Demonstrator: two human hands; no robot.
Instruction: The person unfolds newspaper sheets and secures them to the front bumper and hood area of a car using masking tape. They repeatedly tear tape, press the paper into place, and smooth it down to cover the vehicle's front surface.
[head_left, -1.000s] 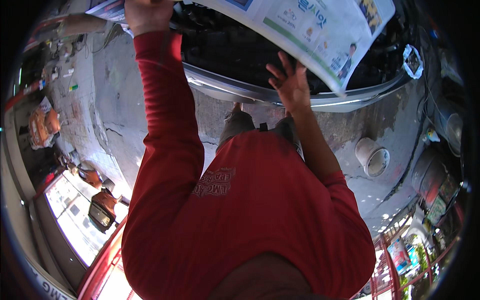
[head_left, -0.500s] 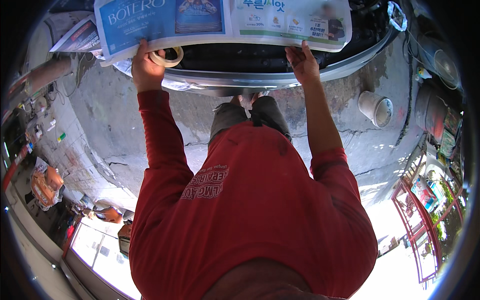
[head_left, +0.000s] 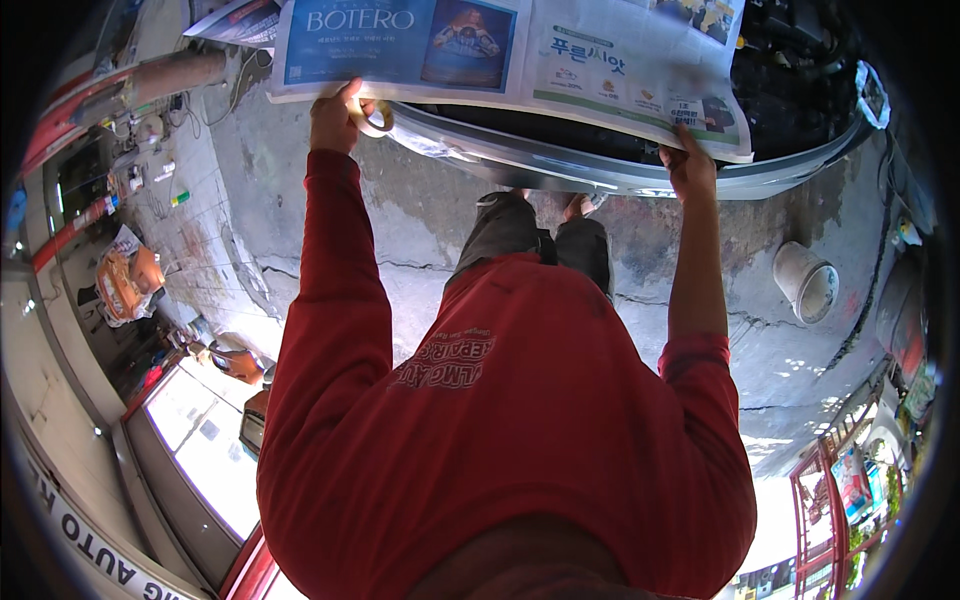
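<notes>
A wide sheet of newspaper (head_left: 400, 80) with blue and green printed panels spreads between my hands, over the open front of a silver car. My left hand (head_left: 334, 122) is closed on its lower left edge. From the same hand hangs a roll of pale masking tape (head_left: 388, 119), looped at the fingers. Near the sheet's lower right corner, my right hand (head_left: 692, 172) pinches the edge with thumb and fingers. The paper slopes down toward the right and covers part of the dark engine bay (head_left: 790, 110). Some fingertips are hidden behind it.
The car's silver bumper (head_left: 600, 180) curves between me and the engine bay. Another piece of newspaper (head_left: 240, 22) lies at the far left. A white bucket (head_left: 806, 283) lies tipped on the concrete floor at right. An orange object (head_left: 130, 280) is at left.
The view has turned, so the car now slants down to the right. The newspaper's right side and my right hand have moved right and nearer; the right fingers now grip the edge.
</notes>
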